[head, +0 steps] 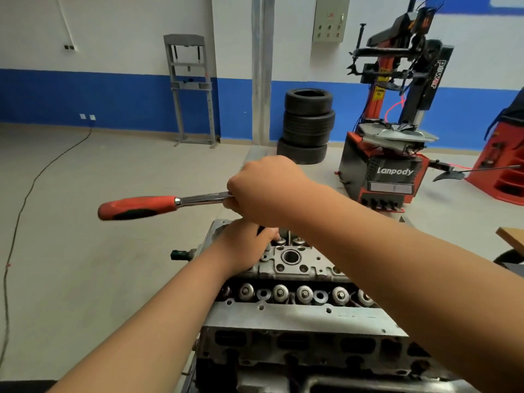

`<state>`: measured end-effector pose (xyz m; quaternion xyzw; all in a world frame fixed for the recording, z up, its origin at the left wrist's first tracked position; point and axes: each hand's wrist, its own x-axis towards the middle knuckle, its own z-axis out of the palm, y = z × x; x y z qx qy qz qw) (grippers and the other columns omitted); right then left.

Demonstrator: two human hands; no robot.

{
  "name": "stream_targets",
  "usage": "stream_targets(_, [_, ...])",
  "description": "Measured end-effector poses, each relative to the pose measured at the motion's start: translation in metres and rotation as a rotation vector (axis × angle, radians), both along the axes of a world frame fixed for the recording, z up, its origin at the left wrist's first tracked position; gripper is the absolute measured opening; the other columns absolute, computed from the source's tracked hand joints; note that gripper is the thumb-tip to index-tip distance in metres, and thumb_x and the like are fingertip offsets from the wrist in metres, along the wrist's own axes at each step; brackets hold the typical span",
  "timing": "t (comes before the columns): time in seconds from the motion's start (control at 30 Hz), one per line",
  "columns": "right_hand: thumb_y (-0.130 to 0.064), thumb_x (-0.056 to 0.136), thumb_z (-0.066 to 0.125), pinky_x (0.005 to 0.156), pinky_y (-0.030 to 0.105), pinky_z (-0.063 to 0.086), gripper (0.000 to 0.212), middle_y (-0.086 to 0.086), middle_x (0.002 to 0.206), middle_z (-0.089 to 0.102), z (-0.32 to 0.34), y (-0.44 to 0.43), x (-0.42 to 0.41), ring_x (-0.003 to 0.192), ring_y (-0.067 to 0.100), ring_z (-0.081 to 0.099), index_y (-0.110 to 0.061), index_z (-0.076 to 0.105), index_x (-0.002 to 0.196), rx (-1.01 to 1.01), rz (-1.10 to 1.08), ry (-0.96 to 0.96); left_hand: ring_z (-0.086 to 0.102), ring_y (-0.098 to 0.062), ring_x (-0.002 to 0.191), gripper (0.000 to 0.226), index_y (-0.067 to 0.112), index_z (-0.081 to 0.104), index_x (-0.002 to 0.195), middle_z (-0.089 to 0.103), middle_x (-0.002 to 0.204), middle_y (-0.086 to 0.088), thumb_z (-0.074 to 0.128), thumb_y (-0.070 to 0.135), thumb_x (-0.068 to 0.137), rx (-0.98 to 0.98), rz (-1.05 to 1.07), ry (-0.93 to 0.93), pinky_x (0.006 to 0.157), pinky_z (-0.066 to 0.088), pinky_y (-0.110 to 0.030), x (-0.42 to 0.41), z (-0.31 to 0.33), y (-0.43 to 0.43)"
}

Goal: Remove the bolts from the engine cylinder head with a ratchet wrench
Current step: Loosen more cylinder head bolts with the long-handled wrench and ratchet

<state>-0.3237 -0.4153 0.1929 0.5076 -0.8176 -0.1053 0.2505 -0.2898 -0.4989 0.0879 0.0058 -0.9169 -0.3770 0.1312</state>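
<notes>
Now, right hand [263, 191]: it curls over the head end of the ratchet wrench [158, 204] and grips it from above.
ratchet wrench: it lies almost flat in the air. Its red and black handle sticks out to the left, past the hand, and nothing holds that end.
left hand [243, 245]: it sits just under the right hand, at the far end of the cylinder head [297, 316]. Its fingers curl round a dark stem [261, 230] that goes down from the wrench head. Most of the stem is hidden.
cylinder head: it is grey metal, low in the middle, under both arms.
round caps [280, 292]: a row of shiny ones runs across the near side of the cylinder head.
bolt: the one under the wrench is hidden by the hands.
tyres [307, 126]: black ones sit in a stack by the blue and white wall.
tyre machine [394, 171]: it is red and black and stands just right of the tyres.
grey frame [192, 89]: it stands against the wall, left of the tyres.
cable [27, 194]: a thin dark line runs along the floor at the left.
</notes>
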Motion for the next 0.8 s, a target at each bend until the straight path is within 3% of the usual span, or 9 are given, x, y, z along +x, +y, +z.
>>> stream_targets(0.1, [-0.046,0.097,0.041,0.047,0.025,0.027,0.031,-0.001,0.068,0.049,0.002,0.005,-0.002,0.058,0.017,0.047,-0.022,0.058,0.088,0.031,0.044,-0.047,0.056,0.001,0.083,0.022,0.029,0.060,0.080,0.063,0.082,0.019,0.045,0.031,0.096,-0.008,0.017,0.007,0.073,0.039,-0.021,-0.003,-0.005,0.001])
stream_targets(0.27, [-0.046,0.096,0.043,0.047,0.025,0.030,0.033,-0.002,0.062,0.045,0.003,0.003,0.000,0.053,0.016,0.045,-0.021,0.058,0.082,0.006,-0.031,-0.014,0.055,0.005,0.077,0.022,0.031,0.057,0.076,0.061,0.075,0.022,0.048,0.030,0.096,-0.014,0.039,0.033,0.064,0.034,-0.009,0.000,-0.002,0.002])
stream_targets(0.37, [-0.025,0.095,0.046,0.045,0.025,0.028,0.017,-0.001,0.066,0.046,0.002,-0.020,-0.007,0.053,0.016,0.043,-0.021,0.062,0.099,-0.004,-0.279,-0.035,0.053,0.004,0.068,0.032,0.021,0.047,0.064,0.061,0.064,0.022,0.050,0.025,0.095,-0.033,0.068,0.096,0.053,0.033,-0.003,0.002,0.002,0.002])
stream_targets(0.43, [-0.011,0.088,0.052,0.045,0.028,0.037,0.045,0.005,0.074,0.049,0.005,-0.035,-0.020,0.058,0.020,0.049,-0.025,0.048,0.131,0.024,-0.479,-0.181,0.041,0.003,0.077,0.030,0.007,0.037,0.070,0.048,0.077,0.029,0.050,0.020,0.094,-0.019,0.080,0.166,0.050,0.031,0.001,0.003,0.001,0.004])
stream_targets(0.5, [-0.006,0.082,0.058,0.043,0.032,0.041,0.071,0.010,0.075,0.046,0.010,-0.046,-0.032,0.060,0.024,0.052,-0.025,0.031,0.145,0.029,-0.589,-0.326,0.039,-0.003,0.071,0.024,0.007,0.039,0.074,0.042,0.078,0.024,0.051,0.016,0.093,-0.005,0.070,0.217,0.046,0.029,0.000,0.003,0.003,0.006])
stream_targets(0.63, [-0.011,0.083,0.060,0.055,0.033,0.052,0.067,0.009,0.074,0.045,0.011,-0.050,-0.031,0.064,0.023,0.055,-0.027,0.033,0.142,0.051,-0.531,-0.333,0.042,-0.003,0.053,0.030,0.039,0.037,0.077,0.042,0.076,0.022,0.052,0.017,0.092,-0.008,0.048,0.197,0.045,0.029,-0.002,0.004,0.006,0.006])
stream_targets(0.7, [-0.017,0.089,0.054,0.052,0.027,0.046,0.039,0.003,0.071,0.048,0.006,-0.042,-0.024,0.059,0.016,0.050,-0.025,0.050,0.127,0.061,-0.410,-0.191,0.046,0.002,0.050,0.020,0.026,0.049,0.072,0.054,0.064,0.011,0.053,0.025,0.091,-0.005,0.069,0.147,0.046,0.032,-0.005,0.001,0.004,0.001])
stream_targets(0.73, [-0.022,0.091,0.050,0.047,0.024,0.037,0.025,0.000,0.068,0.047,0.003,-0.036,-0.021,0.055,0.014,0.046,-0.023,0.058,0.115,0.044,-0.324,-0.116,0.050,0.005,0.054,0.030,0.019,0.054,0.064,0.056,0.053,0.009,0.054,0.030,0.091,-0.018,0.088,0.112,0.049,0.034,-0.008,0.000,0.003,-0.001])
stream_targets(0.8, [-0.036,0.094,0.047,0.046,0.024,0.030,0.024,-0.004,0.062,0.047,-0.001,-0.022,-0.016,0.053,0.013,0.043,-0.021,0.066,0.095,-0.015,-0.134,-0.087,0.060,-0.004,0.076,0.025,0.025,0.062,0.075,0.066,0.073,0.011,0.052,0.041,0.091,-0.051,0.085,0.028,0.069,0.046,-0.021,-0.005,0.000,-0.004])
